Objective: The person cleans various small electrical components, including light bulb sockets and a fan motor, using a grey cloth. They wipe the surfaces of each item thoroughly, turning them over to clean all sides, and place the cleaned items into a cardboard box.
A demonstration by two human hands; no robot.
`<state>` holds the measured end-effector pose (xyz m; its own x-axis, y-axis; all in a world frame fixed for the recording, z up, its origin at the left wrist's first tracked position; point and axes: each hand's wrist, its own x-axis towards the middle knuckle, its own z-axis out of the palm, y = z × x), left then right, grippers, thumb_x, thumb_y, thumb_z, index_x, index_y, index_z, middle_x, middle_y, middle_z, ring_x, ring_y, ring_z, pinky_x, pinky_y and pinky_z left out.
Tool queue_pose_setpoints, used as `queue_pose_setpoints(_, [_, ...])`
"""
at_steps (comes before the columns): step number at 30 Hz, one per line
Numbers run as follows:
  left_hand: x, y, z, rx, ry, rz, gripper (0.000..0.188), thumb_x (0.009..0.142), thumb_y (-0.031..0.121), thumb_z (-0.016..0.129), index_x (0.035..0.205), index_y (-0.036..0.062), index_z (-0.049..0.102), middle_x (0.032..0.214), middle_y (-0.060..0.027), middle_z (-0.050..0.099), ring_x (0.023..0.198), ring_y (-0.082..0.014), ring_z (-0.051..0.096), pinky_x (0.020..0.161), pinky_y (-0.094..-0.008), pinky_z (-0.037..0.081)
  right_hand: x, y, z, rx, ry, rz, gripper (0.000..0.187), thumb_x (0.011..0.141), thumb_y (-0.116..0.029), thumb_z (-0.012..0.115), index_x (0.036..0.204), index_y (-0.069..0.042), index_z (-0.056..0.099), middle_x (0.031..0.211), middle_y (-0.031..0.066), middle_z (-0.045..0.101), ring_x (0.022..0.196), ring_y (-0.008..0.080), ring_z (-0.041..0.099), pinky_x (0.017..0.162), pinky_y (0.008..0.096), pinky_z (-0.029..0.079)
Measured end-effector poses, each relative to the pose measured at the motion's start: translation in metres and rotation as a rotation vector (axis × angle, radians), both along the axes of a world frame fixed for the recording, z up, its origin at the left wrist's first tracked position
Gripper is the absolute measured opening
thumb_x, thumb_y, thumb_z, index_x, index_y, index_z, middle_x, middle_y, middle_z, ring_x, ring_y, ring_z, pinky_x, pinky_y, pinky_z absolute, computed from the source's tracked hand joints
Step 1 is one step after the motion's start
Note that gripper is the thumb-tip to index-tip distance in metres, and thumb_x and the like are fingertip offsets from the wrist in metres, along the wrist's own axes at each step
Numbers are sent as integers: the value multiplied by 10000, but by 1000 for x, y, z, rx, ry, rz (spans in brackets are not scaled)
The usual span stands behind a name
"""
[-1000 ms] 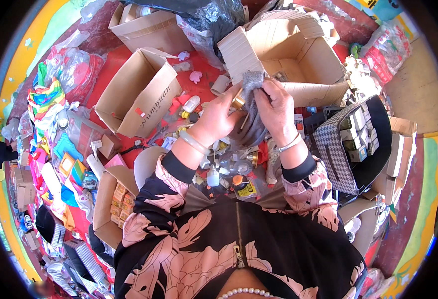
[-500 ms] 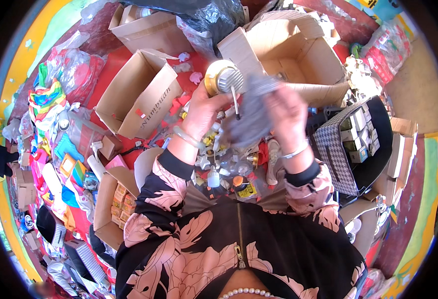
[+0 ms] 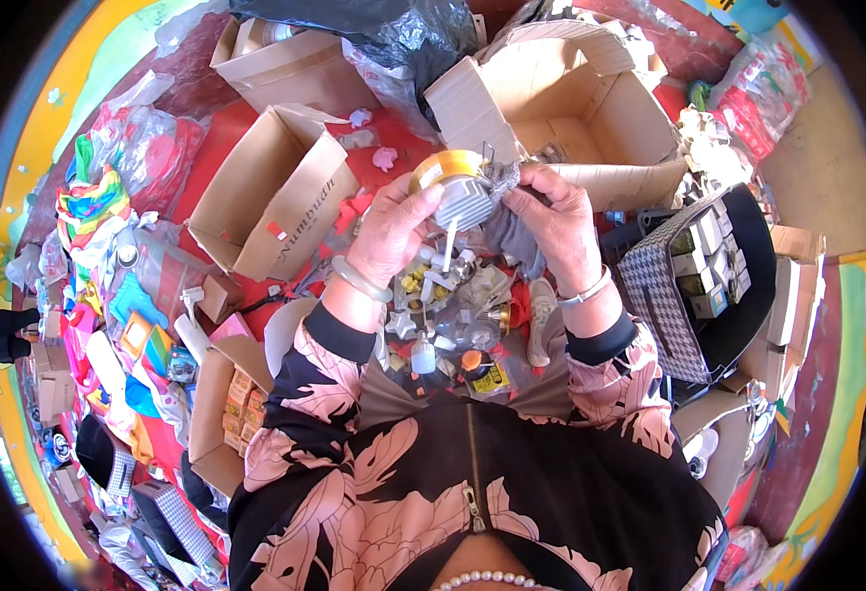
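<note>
Ribbed fixture (image 3: 462,204) hangs in our grip above the red floor covering (image 3: 226,138), between our two hands: our left hand (image 3: 393,231) is closed around its left side, thumb against it, while our right hand (image 3: 558,217) pinches a grey cloth (image 3: 513,236) just beside it. Whether those right fingers also touch the fixture, we cannot tell. It is round, with a glossy gold ring (image 3: 449,165), grey fins and a white stem (image 3: 449,246) pointing down toward us. The cloth bunches at its right edge, so that side is partly hidden from us. Below, near our legs, lies a jumble of small parts with a white bottle (image 3: 423,357) among them. Toward the covering's far edge stands a large open carton (image 3: 615,182); a narrower carton (image 3: 305,222) stands to the left, and a houndstooth box (image 3: 657,281) holding small boxes (image 3: 710,258) sits at the right.
</note>
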<state>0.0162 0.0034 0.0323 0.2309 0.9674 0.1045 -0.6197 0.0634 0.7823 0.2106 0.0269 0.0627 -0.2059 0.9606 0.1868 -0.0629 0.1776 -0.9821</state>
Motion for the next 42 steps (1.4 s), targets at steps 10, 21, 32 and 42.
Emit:
queue_pose_setpoints(10, [2,2,-1,29,-54,32,335,891,164,548,1167,-26,527,1075,-82,605,995,-159,568,900,-315,433,-5,3,2,498,-337,-102,154,754,56,612,890,-16,608,821,75,579,725,174,569,670,243,450])
queue_pose_setpoints(21, [19,14,-18,-379,-462,332,341,942,315,429,1154,63,516,1113,-64,583,1008,-198,539,934,-372,394,-58,-16,-44,670,-635,-198,39,724,-4,616,762,-2,605,841,147,576,727,324,576,636,363,486])
queue_pose_setpoints(32, [18,8,-3,-281,-454,276,330,935,311,453,1171,89,517,1145,-44,581,1056,-194,533,952,-387,382,-36,4,-24,907,-669,-269,116,662,-19,603,775,-44,610,820,91,591,783,268,580,671,337,502])
queue_pose_setpoints(42, [10,3,-5,-67,-380,81,425,956,334,366,1266,49,419,1221,-108,526,1129,-258,515,944,-456,436,13,27,9,-520,566,187,228,842,-9,578,1069,17,575,967,84,632,856,156,617,769,276,509])
